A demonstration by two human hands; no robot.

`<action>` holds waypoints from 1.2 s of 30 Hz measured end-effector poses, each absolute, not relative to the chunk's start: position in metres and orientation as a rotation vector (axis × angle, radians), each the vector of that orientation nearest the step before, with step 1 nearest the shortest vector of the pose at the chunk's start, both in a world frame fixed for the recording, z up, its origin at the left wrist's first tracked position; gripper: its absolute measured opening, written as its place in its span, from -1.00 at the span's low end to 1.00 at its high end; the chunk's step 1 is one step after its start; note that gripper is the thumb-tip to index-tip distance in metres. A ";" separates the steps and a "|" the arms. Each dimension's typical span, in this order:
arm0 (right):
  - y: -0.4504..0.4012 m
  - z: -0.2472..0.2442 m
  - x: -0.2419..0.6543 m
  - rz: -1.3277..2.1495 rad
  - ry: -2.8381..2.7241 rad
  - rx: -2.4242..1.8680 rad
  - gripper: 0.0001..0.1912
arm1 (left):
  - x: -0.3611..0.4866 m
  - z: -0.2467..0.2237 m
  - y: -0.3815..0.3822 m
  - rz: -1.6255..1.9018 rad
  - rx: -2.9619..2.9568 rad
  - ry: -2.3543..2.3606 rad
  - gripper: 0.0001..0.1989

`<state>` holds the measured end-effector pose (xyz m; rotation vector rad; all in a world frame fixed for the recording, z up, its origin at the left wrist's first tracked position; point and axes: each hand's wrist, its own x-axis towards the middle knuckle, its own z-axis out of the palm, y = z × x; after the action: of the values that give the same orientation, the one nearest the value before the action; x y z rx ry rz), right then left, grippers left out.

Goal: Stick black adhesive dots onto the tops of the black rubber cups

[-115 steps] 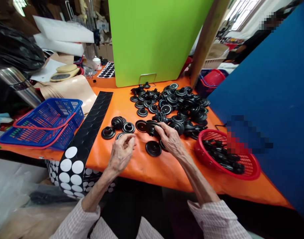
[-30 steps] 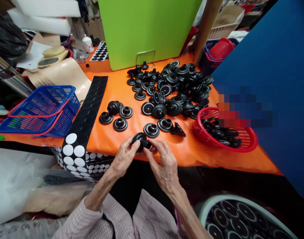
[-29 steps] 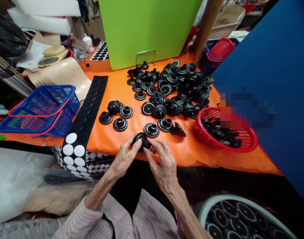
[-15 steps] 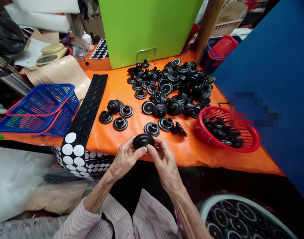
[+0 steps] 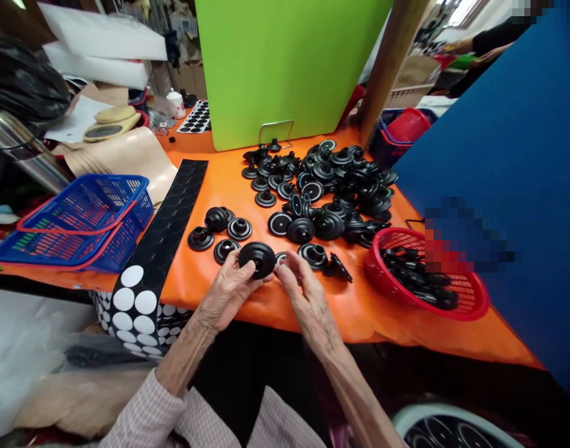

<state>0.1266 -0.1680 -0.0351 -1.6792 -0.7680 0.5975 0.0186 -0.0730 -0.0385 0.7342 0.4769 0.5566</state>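
Observation:
A round black disc (image 5: 261, 256) with a raised centre is held near the table's front edge by my left hand (image 5: 231, 286), thumb on its near face. Just to its right, my right hand (image 5: 306, 298) has its thumb and fingers curled toward each other; whether anything small sits between the fingertips cannot be made out. Several similar black pieces (image 5: 239, 228) lie beyond the hands. A large pile of them (image 5: 331, 186) covers the back right. The strip of black backing (image 5: 173, 211) with white round stickers (image 5: 145, 302) runs over the edge at the left.
On the right stands a red basket (image 5: 387, 280) of small black parts, beside a blue panel (image 5: 513, 205). A blue basket (image 5: 86, 214) is at the left. A green board (image 5: 285, 68) stands at the back of the orange table (image 5: 285, 311). A tub (image 5: 406, 418) sits lower right.
My right hand has come off the disc and moved slightly right. My left hand keeps the disc, now further left. The camera view has tilted up.

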 end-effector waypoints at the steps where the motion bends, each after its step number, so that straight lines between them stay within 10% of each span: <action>1: -0.166 -0.037 0.124 0.630 -0.769 -1.651 -0.56 | 0.017 -0.038 -0.074 0.560 0.722 0.470 -0.65; 25: -0.174 -0.043 0.105 0.727 -0.817 -1.520 -0.63 | 0.001 -0.044 -0.091 0.567 0.946 0.587 -0.68; 36: -0.083 -0.038 0.204 -0.018 -1.659 -2.163 -0.56 | 0.042 -0.058 -0.042 0.808 1.587 0.929 -0.49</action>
<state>0.2043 -0.0831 -0.0377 -2.1630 -1.6595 -0.0175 0.0425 -0.0423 -0.0585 1.5875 0.9293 0.8079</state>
